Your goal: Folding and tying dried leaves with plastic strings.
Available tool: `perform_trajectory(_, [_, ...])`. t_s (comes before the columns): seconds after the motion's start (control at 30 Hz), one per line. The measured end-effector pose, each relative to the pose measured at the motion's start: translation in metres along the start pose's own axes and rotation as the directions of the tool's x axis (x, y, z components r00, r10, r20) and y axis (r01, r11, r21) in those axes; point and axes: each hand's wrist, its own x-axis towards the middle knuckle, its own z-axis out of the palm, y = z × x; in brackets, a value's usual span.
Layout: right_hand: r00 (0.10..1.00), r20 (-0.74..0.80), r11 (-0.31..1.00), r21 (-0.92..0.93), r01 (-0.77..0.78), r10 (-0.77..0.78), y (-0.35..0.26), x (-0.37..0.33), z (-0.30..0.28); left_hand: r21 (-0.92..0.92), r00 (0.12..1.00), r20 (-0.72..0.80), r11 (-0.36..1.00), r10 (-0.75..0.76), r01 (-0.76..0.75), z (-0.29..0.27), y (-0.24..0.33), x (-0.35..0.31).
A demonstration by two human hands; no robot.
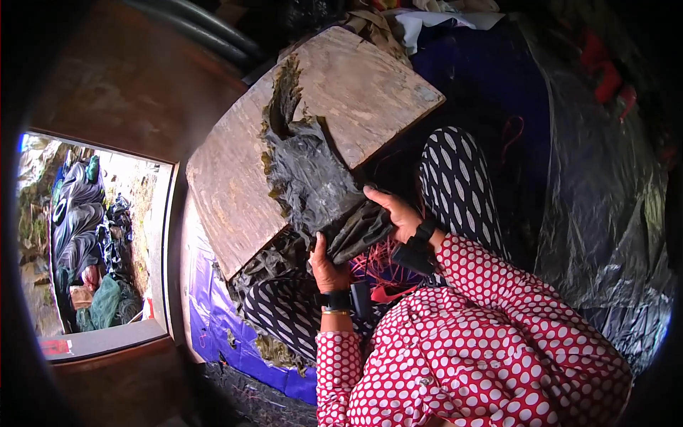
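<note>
At the lower edge: two red, white-dotted fabric sleeves (477,267), forearms reaching forward. Left hand (329,272): upright, thumb raised, closed on the near edge of a crumpled dark-grey sheet of thin, plastic-like material (313,171). Right hand (403,215): angled inward, thumb extended along the sheet's right side, fingers beneath, gripping. Between and below the wrists: tangled thin red strands (384,262). Sheet: running from both hands onto a worn, pale-brown wooden board (370,85). Beyond, at left: a bright, pale-framed rectangular opening (169,213).
</note>
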Motion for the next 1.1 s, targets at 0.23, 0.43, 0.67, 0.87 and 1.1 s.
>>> perform_trajectory(0.23, [0.78, -0.256, 0.792, -0.423, 0.441, -0.571, 0.009, 0.008, -0.011, 0.029, 0.997, -0.022, 0.997, 0.071, -0.071, 0.006, -0.009, -0.002])
perform_trajectory(0.43, [0.78, -0.198, 0.741, -0.513, 0.433, -0.593, 0.004, 0.016, -0.02, 0.237, 0.99, -0.008, 0.962, 0.138, -0.132, -0.011, -0.017, 0.008])
perform_trajectory(0.67, [0.994, -0.045, 0.976, -0.197, 0.091, -0.102, 0.0, -0.004, -0.008, 0.129, 0.995, -0.053, 0.989, 0.085, -0.078, 0.016, 0.003, -0.001])
perform_trajectory(0.87, [0.923, -0.198, 0.942, -0.135, 0.308, -0.33, 0.011, -0.003, -0.012, 0.011, 0.997, -0.07, 1.0, 0.02, -0.019, 0.003, -0.014, 0.008])
perform_trajectory(1.1, [0.879, -0.19, 0.895, -0.181, 0.407, -0.438, 0.017, 0.009, -0.029, 0.001, 1.0, 0.01, 1.0, 0.003, -0.003, 0.01, -0.012, 0.001])
